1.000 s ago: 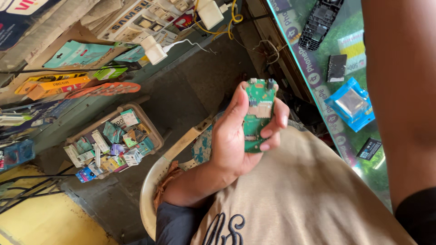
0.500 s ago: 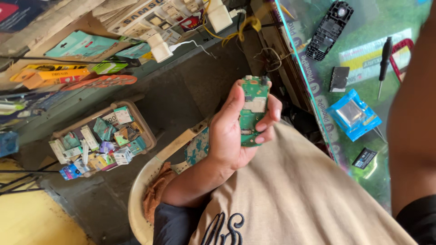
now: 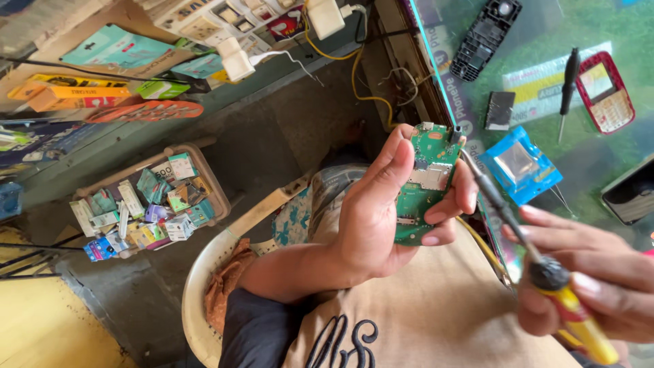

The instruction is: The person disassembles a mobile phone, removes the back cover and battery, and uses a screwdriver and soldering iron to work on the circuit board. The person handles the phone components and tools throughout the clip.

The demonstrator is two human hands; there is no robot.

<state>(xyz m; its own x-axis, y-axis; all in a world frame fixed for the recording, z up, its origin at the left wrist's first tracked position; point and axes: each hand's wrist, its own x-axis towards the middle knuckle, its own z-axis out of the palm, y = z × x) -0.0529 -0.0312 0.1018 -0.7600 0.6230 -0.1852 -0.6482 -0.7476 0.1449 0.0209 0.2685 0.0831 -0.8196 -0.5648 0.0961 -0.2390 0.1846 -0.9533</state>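
Observation:
My left hand (image 3: pixel 381 211) grips a green phone circuit board (image 3: pixel 424 182) upright over my lap, thumb on its left edge and fingers wrapped around its right side. My right hand (image 3: pixel 593 276) comes in from the lower right and holds a yellow-handled soldering iron (image 3: pixel 538 262). The iron's dark tip points up and left and lies close to the board's upper right edge, by my fingertips.
A glass counter (image 3: pixel 613 163) at the right carries a black phone shell (image 3: pixel 485 37), a small black screwdriver (image 3: pixel 567 85), a red keypad phone (image 3: pixel 605 92), a small dark part (image 3: pixel 499 110) and a blue pack (image 3: pixel 520 165). On the floor at the left stands a box of small cartons (image 3: pixel 146 204).
My right hand has come into view with the soldering iron, its tip reaching the board's right side. The left hand still holds the board, tilted slightly.

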